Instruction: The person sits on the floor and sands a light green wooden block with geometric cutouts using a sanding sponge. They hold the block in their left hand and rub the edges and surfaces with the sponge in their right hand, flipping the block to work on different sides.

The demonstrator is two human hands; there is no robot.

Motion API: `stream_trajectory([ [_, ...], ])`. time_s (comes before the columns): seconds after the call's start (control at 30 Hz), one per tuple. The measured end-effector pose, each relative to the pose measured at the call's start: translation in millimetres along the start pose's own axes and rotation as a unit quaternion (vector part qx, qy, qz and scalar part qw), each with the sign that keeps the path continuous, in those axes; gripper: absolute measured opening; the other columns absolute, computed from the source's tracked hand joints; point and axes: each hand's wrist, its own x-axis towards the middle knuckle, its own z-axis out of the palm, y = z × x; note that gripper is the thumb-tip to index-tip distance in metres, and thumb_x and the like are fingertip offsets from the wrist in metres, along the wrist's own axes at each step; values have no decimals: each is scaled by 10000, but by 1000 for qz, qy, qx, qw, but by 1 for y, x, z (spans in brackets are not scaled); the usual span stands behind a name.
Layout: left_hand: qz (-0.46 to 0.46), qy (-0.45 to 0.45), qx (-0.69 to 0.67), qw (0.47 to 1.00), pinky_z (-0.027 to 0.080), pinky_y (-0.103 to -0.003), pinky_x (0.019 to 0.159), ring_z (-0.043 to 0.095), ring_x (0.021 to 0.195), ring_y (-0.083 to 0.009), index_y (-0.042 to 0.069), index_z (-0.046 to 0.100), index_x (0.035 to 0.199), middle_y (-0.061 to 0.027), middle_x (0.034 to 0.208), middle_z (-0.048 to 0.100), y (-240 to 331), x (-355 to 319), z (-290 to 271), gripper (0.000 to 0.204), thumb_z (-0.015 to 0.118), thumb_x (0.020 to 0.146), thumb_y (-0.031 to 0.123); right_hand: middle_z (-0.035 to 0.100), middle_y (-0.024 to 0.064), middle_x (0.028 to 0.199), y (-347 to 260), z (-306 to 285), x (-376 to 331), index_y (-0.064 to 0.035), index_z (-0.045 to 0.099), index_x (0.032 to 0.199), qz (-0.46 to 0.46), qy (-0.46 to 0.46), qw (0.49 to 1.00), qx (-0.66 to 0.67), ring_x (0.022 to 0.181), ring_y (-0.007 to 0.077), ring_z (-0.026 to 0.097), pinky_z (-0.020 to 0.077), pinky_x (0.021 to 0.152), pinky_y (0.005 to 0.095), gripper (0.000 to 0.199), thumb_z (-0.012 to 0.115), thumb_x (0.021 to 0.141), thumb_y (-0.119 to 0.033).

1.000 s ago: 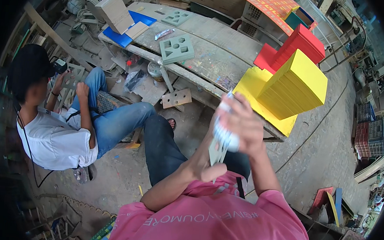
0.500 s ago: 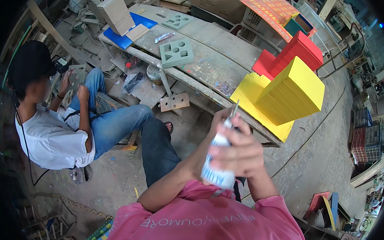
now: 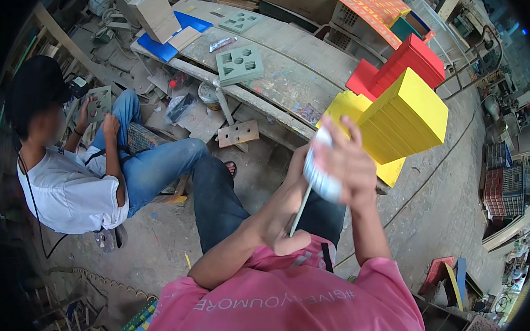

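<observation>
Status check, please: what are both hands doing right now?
Right hand grips white can. Left hand holds thin stick. Yellow board stack just beyond.

Daylight is falling across a cluttered workshop, where a long, paint-flecked grey table is stretching over a dusty concrete floor. Yellow boards and red boards are standing stacked beside it, while a seated person is working among scattered offcuts.
</observation>
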Motion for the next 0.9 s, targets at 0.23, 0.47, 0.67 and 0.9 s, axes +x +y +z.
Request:
stream_trajectory([
  [0.23, 39, -25, 58, 997, 169, -474, 1139, 215, 1362, -402, -48, 271, 1441, -252, 1453, 245, 2, -4, -2, 946, 569, 699, 456, 707, 85, 1130, 17, -5, -2, -62, 731, 1044, 30, 25, 998, -48, 1193, 385, 593, 289, 1090, 529, 299, 495, 861, -37],
  [0.47, -61, 43, -100, 992, 207, -409, 1136, 264, 1347, -302, -5, 251, 1458, -189, 1405, 271, 15, 3, 11, 883, 603, 748, 384, 716, 72, 1108, 3, 1, -1, -111, 741, 1030, -15, 10, 1000, -13, 1194, 388, 591, 311, 1090, 506, 292, 583, 788, -69],
  [0.67, -30, 0, -29, 999, 216, -428, 1132, 273, 1340, -336, -28, 224, 1465, -218, 1414, 253, -4, -7, -3, 954, 607, 696, 387, 707, 108, 1094, -36, 10, -3, -65, 734, 1007, -88, -75, 993, 32, 1201, 336, 598, 297, 1107, 516, 337, 471, 812, 15],
  [0.9, -33, -16, -22, 999, 227, -452, 1126, 283, 1332, -376, -54, 193, 1474, -251, 1424, 233, -4, -7, -3, 1037, 611, 635, 391, 707, 68, 1126, -29, -5, 13, -93, 724, 1044, -49, -42, 994, 87, 1166, 356, 613, 317, 1070, 508, 317, 483, 841, -58],
])
